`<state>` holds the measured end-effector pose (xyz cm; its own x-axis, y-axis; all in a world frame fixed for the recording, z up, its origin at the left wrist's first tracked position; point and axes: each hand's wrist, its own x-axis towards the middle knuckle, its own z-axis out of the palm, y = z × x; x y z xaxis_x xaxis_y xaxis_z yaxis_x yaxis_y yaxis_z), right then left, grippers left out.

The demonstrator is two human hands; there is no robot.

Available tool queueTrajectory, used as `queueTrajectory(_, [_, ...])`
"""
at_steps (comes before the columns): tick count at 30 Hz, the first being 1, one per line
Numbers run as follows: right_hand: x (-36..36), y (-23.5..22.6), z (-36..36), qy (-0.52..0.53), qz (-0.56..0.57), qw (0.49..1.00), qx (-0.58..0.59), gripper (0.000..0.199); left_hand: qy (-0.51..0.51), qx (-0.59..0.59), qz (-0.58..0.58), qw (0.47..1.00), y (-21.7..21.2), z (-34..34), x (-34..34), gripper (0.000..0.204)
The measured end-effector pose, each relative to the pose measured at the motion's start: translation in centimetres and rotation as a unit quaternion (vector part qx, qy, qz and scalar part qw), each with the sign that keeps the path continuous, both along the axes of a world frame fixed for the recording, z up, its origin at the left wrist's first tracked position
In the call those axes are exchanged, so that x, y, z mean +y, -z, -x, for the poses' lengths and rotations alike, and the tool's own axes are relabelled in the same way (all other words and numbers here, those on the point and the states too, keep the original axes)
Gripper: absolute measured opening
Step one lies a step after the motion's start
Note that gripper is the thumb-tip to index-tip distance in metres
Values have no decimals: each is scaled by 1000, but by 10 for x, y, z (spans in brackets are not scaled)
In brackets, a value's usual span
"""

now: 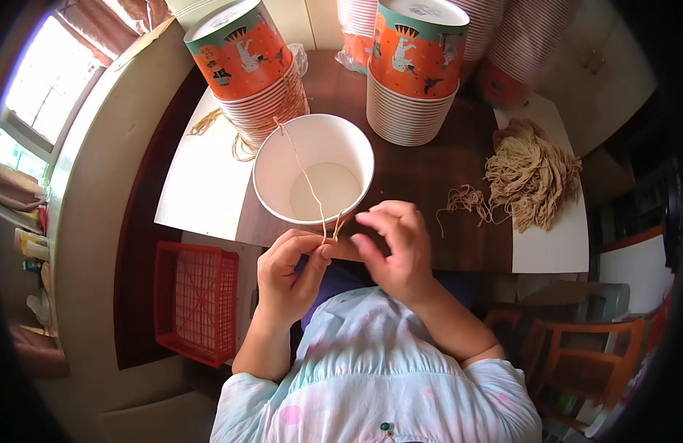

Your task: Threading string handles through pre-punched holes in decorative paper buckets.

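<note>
A white paper bucket [341,146] stands in front of me with its mouth toward me. A thin tan cord [309,179] runs from a knot at its far left rim, across the mouth, to the near rim. My left hand [290,272] pinches the cord between thumb and fingertips just below the near rim. Beside it, a small loop of cord stands up by the rim. My right hand [397,249] is just to the right of that loop, thumb and fingers apart, with nothing visible in it.
Two stacks of orange-and-green printed buckets [242,55] [417,55] stand upside down at the back. Cut cords [205,122] hang by the left stack. A heap of tan cord [533,173] lies right. A red plastic basket [196,299] is low left; a wooden chair [588,362] right.
</note>
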<state>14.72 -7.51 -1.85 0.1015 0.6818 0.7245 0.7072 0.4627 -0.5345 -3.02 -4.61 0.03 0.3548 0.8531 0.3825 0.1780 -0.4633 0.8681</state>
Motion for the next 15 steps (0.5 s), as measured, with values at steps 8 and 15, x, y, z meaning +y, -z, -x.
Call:
queueTrajectory(8, [14,-3,13,-93,-83,992,-14,19,39,-31,-23,998,-21,-3,2,5])
queueTrajectory(15, [19,-2,4,-79,-13,994,-70,13,170,-333,93,923,-27,1,21,12])
